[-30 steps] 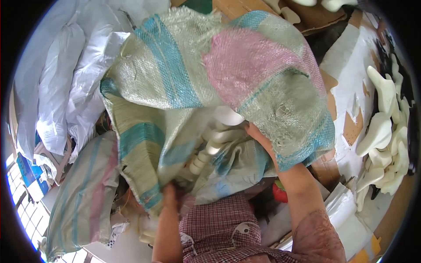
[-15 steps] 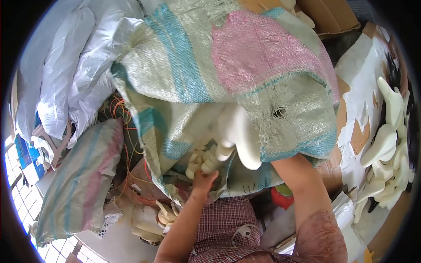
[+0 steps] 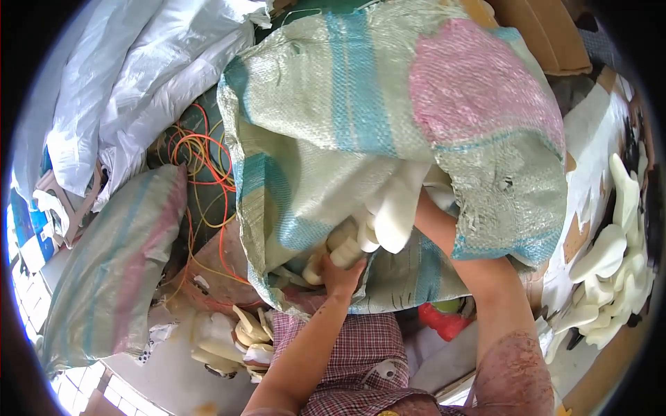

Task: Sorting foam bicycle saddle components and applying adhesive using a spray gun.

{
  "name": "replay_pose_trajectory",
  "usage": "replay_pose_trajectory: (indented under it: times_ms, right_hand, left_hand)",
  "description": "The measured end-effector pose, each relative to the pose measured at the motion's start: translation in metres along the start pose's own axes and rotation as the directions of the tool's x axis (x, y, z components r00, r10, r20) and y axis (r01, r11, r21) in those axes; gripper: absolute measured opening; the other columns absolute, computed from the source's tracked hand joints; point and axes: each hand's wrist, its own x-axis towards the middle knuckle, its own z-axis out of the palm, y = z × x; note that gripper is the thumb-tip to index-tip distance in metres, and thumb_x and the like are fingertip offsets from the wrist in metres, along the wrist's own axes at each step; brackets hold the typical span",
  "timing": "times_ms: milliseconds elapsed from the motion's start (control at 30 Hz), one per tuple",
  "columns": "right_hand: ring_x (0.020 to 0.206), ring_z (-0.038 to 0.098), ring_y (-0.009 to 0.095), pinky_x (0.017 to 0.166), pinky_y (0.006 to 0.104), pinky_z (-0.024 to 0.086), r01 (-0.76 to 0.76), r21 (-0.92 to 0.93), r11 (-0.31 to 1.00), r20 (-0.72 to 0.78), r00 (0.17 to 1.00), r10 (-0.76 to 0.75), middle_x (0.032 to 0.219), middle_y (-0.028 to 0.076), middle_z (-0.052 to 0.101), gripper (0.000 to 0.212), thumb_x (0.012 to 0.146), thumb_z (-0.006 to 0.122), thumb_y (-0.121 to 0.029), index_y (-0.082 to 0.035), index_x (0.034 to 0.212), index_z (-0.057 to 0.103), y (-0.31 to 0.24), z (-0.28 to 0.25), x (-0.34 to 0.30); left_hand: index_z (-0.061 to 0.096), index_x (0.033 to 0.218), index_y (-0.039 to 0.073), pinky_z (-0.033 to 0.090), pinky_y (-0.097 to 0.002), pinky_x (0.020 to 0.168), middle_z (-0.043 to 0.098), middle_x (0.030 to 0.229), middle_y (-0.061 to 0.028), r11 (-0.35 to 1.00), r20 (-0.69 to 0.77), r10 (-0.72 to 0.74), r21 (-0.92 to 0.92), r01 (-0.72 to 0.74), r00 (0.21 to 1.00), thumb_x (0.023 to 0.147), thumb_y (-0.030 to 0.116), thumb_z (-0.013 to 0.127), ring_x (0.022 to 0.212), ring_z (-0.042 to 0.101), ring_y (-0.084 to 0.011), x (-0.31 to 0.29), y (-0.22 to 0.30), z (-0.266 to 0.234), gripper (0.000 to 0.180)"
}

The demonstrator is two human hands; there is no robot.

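Note:
A large woven plastic sack, pale with blue and pink bands, lies with its mouth open toward me. Smooth cream-white moulded pieces show inside; a long rounded one sticks out of the opening. At the sack's lower lip, my left hand is closed around a short cream-white piece, its thumb and fingers on either side. My right forearm reaches in under the sack's right flap. The right hand itself is hidden behind the flap and the pieces, so its fingers do not show.
A smaller striped sack leans at left beside tangled orange and yellow cords. Silvery plastic bags fill the upper left. More cream-white pieces are heaped at right, others lower left. A cardboard box stands behind.
The sack appears further right in view, and its mouth shows wider. My right arm reaches deeper behind the flap. My left hand has its fingers further around the short piece.

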Motion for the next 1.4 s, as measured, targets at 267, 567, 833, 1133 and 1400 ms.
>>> replay_pose_trajectory:
  times_ms: [267,567,833,1133,1400]
  right_hand:
    - [0.085,0.056,0.036,0.075,0.0451,0.045,0.087,-0.037,0.995,-0.042,0.995,-0.089,0.089,0.015,0.059,0.023,0.070,0.059,-0.016,-0.006,0.090,0.059,-0.019,-0.016,0.020]
    - [0.081,0.058,0.030,0.069,0.0414,0.049,0.170,-0.159,0.972,0.209,0.968,-0.136,0.088,0.012,0.057,0.039,0.060,0.071,-0.016,-0.007,0.096,0.058,-0.113,-0.148,-0.039]
    - [0.081,0.058,0.023,0.058,0.0376,0.050,0.096,-0.249,0.964,0.054,0.995,-0.085,0.087,0.007,0.052,0.042,0.063,0.072,-0.021,-0.010,0.101,0.057,-0.197,-0.155,-0.064]
    - [0.074,0.056,0.019,0.054,0.0328,0.047,0.138,-0.198,0.970,-0.048,0.987,-0.150,0.082,0.004,0.048,0.051,0.061,0.073,-0.022,-0.011,0.108,0.057,-0.241,-0.231,-0.095]
    - [0.058,0.052,0.017,0.046,0.0290,0.045,0.173,-0.219,0.960,-0.424,0.869,-0.253,0.076,0.004,0.041,0.058,0.053,0.073,-0.013,-0.008,0.108,0.057,-0.300,-0.322,-0.148]
  left_hand:
    - [0.050,0.115,0.000,0.043,-0.0351,0.091,0.057,0.111,-0.0151,0.886,-0.134,0.134,-0.428,-0.179,0.982,0.060,0.023,0.081,0.103,0.055,-0.0271,0.026,-0.004,-0.008,0.067]
    - [0.053,0.113,0.003,0.044,-0.0358,0.087,0.056,0.109,-0.0152,0.835,-0.265,0.419,-0.264,-0.483,0.869,0.058,0.021,0.082,0.100,0.054,-0.0274,-0.042,0.037,-0.180,0.065]
    - [0.047,0.122,-0.002,0.044,-0.0312,0.089,0.055,0.117,-0.0132,0.660,-0.264,0.390,-0.588,-0.468,0.882,0.073,0.014,0.075,0.103,0.054,-0.0217,-0.034,0.018,-0.239,0.059]
    - [0.051,0.118,-0.002,0.045,-0.0304,0.087,0.056,0.116,-0.0102,0.558,-0.379,0.326,-0.662,-0.500,0.866,0.078,0.005,0.068,0.099,0.055,-0.0176,-0.129,0.030,-0.290,0.044]
    - [0.040,0.128,0.000,0.044,-0.0398,0.091,0.049,0.125,-0.0149,0.139,-0.556,0.577,-0.655,-0.743,0.598,0.079,0.010,0.060,0.106,0.054,-0.0275,-0.168,0.038,-0.351,0.054]
